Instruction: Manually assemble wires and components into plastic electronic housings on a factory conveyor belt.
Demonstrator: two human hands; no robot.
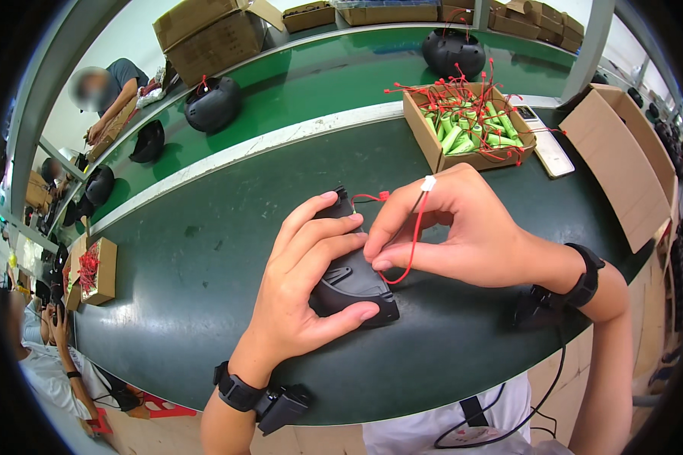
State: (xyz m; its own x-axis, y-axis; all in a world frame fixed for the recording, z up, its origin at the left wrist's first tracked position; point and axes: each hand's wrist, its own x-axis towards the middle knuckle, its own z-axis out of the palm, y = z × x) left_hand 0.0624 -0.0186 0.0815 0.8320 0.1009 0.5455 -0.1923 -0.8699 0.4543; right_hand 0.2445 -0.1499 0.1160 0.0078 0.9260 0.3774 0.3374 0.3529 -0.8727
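A black molded plastic housing (360,284) rests on the dark green tabletop. My left hand (292,280) grips it, fingers across its top and thumb along its near edge. Over the housing's right side, my right hand (474,227) pinches a thin red-and-black wire lead (415,246) between thumb and fingertips. The lead loops up past the index finger to a white connector (428,183). From the housing's far end sticks out a second short lead with a red plug (384,196). My fingers hide the middle of the housing.
An open cardboard box (432,148) of green battery cells with red leads stands behind my right hand, beside a white handheld device (554,155). Another carton (622,159) is at right. Black helmet-like shells (212,105) sit on the green conveyor belt (296,72). Other people work at left.
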